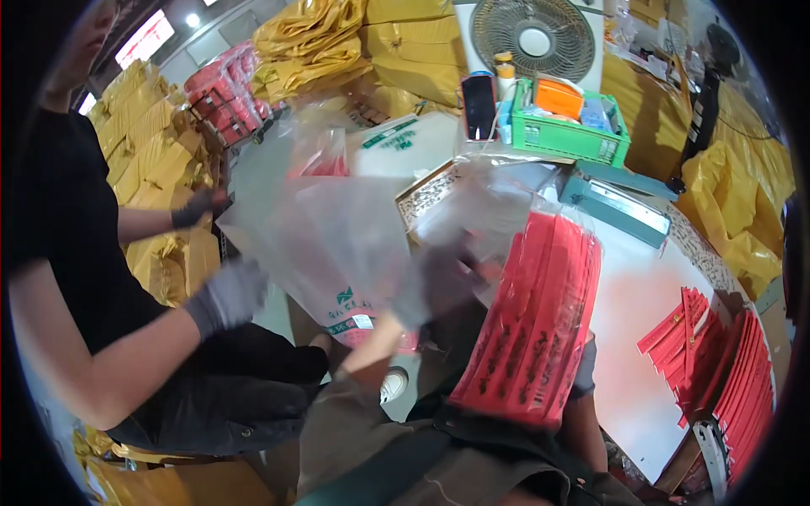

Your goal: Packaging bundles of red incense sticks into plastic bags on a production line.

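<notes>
Red packet (540, 312), a row of long strips in clear plastic, stands tilted in front of the person's body, its lower end close to their clothing and its upper end over the white table (629, 337). Dark markings run along the lower part of the strips. The right hand (584, 371), in a dark glove, is at the packet's right edge and partly behind it; its fingers are hidden, so I cannot tell how they close. The left hand (439, 282), also gloved, is blurred, to the left of the packet and beside a large clear bag (337, 236) with green print; whether it grips anything, I cannot tell.

To the left, a co-worker (76, 202) in a black top has grey-gloved hands near that bag's left side. Loose red strips (692, 346) lie fanned on the table's right part. Beyond the packet are a teal case (616, 209), a green crate (574, 141) holding an orange item (558, 98), a phone (479, 106) and a fan (533, 40). Yellow packages (135, 152) are piled behind.
</notes>
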### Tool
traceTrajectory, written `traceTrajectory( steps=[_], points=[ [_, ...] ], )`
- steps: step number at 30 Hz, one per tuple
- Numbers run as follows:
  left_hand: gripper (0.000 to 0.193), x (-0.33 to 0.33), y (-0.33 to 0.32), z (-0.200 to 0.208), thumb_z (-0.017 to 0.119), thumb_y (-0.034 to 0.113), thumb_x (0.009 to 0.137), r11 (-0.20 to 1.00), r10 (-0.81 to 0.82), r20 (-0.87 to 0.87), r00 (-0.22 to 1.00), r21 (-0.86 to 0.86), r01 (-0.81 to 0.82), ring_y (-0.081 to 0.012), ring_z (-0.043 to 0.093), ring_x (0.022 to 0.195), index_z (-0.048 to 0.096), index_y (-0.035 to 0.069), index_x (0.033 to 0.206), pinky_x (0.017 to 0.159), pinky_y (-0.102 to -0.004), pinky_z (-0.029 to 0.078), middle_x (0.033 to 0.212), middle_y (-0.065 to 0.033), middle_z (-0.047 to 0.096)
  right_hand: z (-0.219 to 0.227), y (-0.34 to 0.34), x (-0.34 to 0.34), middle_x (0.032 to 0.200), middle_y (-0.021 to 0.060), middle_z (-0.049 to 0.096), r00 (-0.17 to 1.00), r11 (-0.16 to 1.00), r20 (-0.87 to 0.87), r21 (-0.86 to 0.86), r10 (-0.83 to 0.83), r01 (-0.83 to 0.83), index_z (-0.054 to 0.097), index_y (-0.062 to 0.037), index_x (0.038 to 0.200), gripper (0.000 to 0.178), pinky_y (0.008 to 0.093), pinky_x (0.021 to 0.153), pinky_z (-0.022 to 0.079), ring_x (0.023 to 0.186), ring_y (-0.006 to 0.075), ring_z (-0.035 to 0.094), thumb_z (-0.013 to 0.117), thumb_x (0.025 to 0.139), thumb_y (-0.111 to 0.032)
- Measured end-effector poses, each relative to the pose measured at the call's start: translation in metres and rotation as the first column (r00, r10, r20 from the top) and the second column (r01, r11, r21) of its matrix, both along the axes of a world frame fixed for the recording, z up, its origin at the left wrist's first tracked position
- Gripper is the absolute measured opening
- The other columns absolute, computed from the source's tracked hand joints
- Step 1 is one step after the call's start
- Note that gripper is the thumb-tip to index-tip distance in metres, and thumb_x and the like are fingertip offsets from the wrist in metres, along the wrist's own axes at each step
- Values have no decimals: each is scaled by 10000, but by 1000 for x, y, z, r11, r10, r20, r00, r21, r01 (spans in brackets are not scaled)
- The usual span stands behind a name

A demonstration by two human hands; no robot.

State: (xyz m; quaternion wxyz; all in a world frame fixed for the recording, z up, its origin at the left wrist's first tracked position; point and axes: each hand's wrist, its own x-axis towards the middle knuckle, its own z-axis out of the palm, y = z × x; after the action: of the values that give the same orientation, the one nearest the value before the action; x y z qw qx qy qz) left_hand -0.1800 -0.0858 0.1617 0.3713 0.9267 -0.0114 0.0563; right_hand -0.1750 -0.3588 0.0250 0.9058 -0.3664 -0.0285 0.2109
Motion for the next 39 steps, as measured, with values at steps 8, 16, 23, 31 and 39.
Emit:
traceTrajectory(
  steps=[8,16,23,31,39],
  points=[
    [350,-50,193,57,474,362,942,699,714,18,700,-53,-713,-175,600,499,546,35,1043,440,-278,478,712,-85,576,74,74,87,1223,123,543,994,958,-9,271,105,-98,438,-40,1279,464,396,946,447,1095,243,539,406,953,-369],
    [365,-97,208,14,549,370,894,639,710,225,667,190,-745,-171,591,535,565,7,859,534,-277,464,714,-92,590,211,197,141,1199,87,572,971,969,175,158,161,-189,449,-82,1300,460,356,834,512,1014,217,594,460,932,-358],
    [274,-156,161,-3,722,137,752,602,642,539,546,87,-794,-173,572,616,575,-13,928,595,-293,452,727,-83,598,236,338,130,923,43,639,764,889,508,-7,398,-458,559,-56,1130,357,266,664,522,739,128,622,554,887,-317],
    [341,-180,163,-23,657,6,800,654,706,508,493,-202,-729,-54,510,697,539,-44,1115,626,-190,438,819,-36,578,113,420,50,954,158,598,115,927,943,-328,312,181,425,-12,1269,731,384,814,465,910,292,584,733,622,-152],
    [480,-168,120,-7,623,-65,775,684,615,181,767,-607,-405,-76,508,565,496,-55,1238,513,-190,445,962,-96,581,14,417,39,785,198,648,-143,104,68,-960,987,262,652,7,892,358,401,677,506,734,361,633,657,567,-141]
  ],
)
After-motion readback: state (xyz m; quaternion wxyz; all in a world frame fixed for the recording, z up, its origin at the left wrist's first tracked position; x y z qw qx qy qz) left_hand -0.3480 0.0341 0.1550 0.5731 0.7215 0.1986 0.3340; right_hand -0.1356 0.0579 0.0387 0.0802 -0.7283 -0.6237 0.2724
